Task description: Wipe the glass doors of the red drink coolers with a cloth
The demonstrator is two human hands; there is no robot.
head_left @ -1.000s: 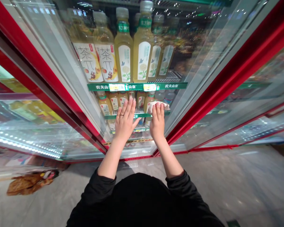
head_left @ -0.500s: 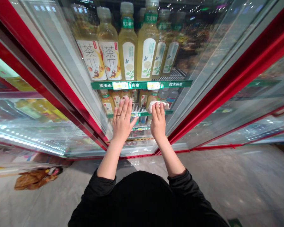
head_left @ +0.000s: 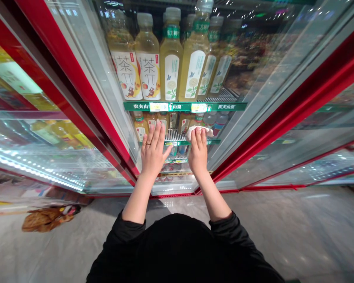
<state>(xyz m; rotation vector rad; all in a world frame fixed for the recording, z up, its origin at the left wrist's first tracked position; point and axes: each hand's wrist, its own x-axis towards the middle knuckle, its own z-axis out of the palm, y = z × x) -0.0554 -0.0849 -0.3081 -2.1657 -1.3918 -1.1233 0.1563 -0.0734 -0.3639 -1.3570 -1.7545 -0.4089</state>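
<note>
My left hand [head_left: 153,155] lies flat toward a glass cooler door [head_left: 242,88], fingers stretched and thumb apart, a ring on one finger. It holds nothing. Beside it, to the right, my right hand [head_left: 198,157] presses a crumpled white cloth [head_left: 209,132] against the glass with its fingertips. Part of the cloth is hidden beneath those fingers. Behind the pane, tall bottles of pale yellow drink [head_left: 171,63] stand on a shelf with a green label strip [head_left: 233,106]. Smaller bottles [head_left: 140,127] sit on the shelf below, partly covered by my hands.
Red door frames [head_left: 283,114] run down on both sides. Another lit cooler [head_left: 41,165] is at the left. A brown crumpled item [head_left: 44,219] lies on the grey tiled floor [head_left: 297,232] at lower left. Reflections cover the upper right glass.
The bottles and shelf strip have shifted right in the picture, while both hands stay almost in place there. Each hand keeps its pose, and the cloth remains under my right fingers.
</note>
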